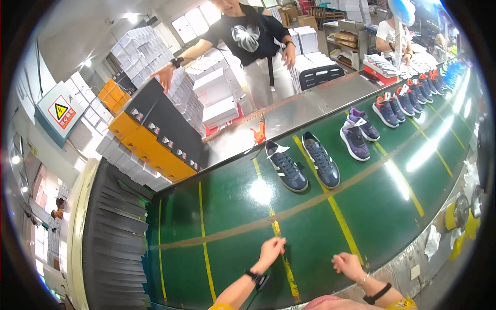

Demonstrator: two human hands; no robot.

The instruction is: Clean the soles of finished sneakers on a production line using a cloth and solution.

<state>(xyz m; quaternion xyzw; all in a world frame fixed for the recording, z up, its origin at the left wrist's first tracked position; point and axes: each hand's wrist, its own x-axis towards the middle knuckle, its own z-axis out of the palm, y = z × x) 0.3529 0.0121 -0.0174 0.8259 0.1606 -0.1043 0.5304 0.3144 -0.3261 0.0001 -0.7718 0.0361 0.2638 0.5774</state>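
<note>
My left hand [272, 252] hovers over the near part of a green conveyor belt [232, 258], fingers curled in, with nothing showing in it. To its right my right hand [349, 265] is also loosely closed and looks bare, near the belt's front edge. Beyond both hands, a pair of dark navy sneakers with pale stripes stands on the belt: the left shoe [287, 168] has white paper at its opening, the right shoe [321, 161] sits beside it. Neither hand touches them. Farther right is a pair of purple-grey running shoes [356, 139].
Several navy shoes with orange [386, 111] line the belt at the far right. Dark strip curtains [116, 222] hang at its left end. Stacked black-and-orange shoeboxes [160, 137] stand across the belt, where a person [253, 41] reaches toward them. An orange tool [259, 133] lies on the metal ledge.
</note>
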